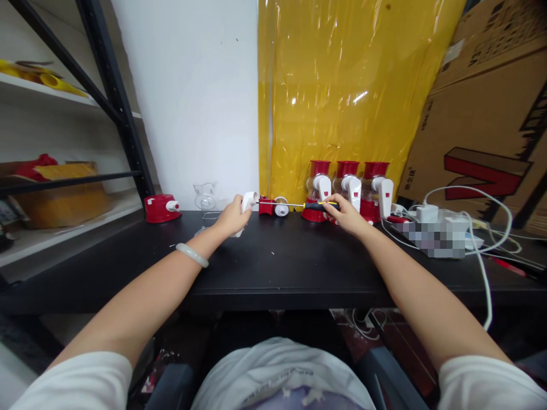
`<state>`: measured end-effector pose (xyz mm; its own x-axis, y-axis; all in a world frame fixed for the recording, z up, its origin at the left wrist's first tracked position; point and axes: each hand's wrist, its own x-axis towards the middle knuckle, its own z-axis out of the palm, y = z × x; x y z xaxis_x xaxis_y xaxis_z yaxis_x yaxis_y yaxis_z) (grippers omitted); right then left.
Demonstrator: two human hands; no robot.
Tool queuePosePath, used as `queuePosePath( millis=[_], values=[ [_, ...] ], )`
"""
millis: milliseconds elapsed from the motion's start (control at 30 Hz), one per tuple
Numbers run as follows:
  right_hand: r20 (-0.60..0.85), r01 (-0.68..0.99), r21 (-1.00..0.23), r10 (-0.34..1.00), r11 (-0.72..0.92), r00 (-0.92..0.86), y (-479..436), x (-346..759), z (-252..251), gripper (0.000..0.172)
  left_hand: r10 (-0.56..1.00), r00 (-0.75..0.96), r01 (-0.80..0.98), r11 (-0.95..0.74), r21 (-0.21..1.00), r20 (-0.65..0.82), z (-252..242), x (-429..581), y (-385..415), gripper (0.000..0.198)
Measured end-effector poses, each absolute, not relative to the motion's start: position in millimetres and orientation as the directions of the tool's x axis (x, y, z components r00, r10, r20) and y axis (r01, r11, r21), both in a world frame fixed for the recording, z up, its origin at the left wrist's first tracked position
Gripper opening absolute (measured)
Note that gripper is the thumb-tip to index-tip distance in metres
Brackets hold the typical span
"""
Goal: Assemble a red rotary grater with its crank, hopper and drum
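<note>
My left hand (232,217) is closed round a white plastic handle part (247,203), held just above the black table (273,267). A pale bangle (192,254) sits on that wrist. My right hand (347,214) grips the black-and-yellow handle of a screwdriver (299,204). Its thin shaft points left, with the tip at the open end of the white part. Behind the shaft lies a small red-and-white piece (272,206).
Three red-and-white assembled units (348,188) stand at the back by a yellow plastic sheet (342,85). A red base part (161,208) and a clear plastic piece (205,199) lie at the left. White chargers and cables (448,228) spread at the right, before cardboard boxes (487,114). Metal shelving (64,171) stands left.
</note>
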<state>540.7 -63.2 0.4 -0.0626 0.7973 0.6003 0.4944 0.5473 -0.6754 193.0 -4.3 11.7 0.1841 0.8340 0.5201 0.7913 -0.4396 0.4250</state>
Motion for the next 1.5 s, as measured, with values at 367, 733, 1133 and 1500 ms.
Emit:
queuePosePath(
  millis=[367,733,1133,1500],
  values=[
    [0.550,0.495,-0.714,0.834,0.494,-0.039,-65,542,3,0.047,0.802,0.242,0.809,-0.477,0.343,0.546,12,193,-9,0.028],
    [0.606,0.451,-0.710,0.795,0.541,0.000,-65,538,1,0.049,0.831,0.158,0.766,-0.444,0.465,0.534,14,194,-5,0.026],
    [0.638,0.508,-0.641,0.767,0.575,-0.063,-63,545,2,0.040,0.787,0.205,0.781,-0.490,0.387,0.582,13,190,-4,0.029],
    [0.582,0.534,-0.670,0.811,0.515,-0.052,-73,538,9,0.045,0.744,0.217,0.819,-0.491,0.297,0.632,17,191,-8,0.029]
  ],
)
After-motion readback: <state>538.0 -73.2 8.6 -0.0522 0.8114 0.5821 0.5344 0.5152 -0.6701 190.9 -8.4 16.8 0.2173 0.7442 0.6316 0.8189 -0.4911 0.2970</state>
